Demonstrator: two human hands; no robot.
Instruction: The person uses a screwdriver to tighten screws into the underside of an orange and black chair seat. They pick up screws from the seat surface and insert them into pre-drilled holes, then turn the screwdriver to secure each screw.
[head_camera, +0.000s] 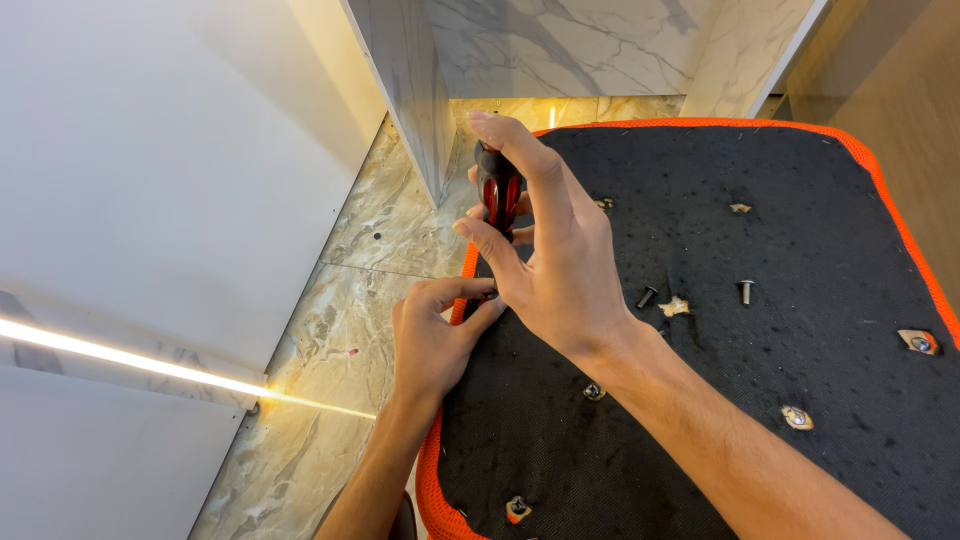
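Note:
My right hand (550, 250) grips the red and black handle of a screwdriver (497, 195), held upright over the left edge of a black fabric panel with an orange rim (850, 150). The shaft and tip are hidden behind my fingers. Just below it, my left hand (432, 335) pinches at the panel's orange edge, fingertips closed around the spot under the tool; what it pinches is hidden. Two loose dark bolts (647, 296) (746, 291) lie on the panel right of my right hand.
Several torn holes with metal inserts (797, 417) dot the black fabric. A marble-patterned floor (330, 330) lies to the left, with a white panel (150, 180) and a lit strip (120, 358) beside it. A marbled cabinet edge (415, 100) stands beyond the panel.

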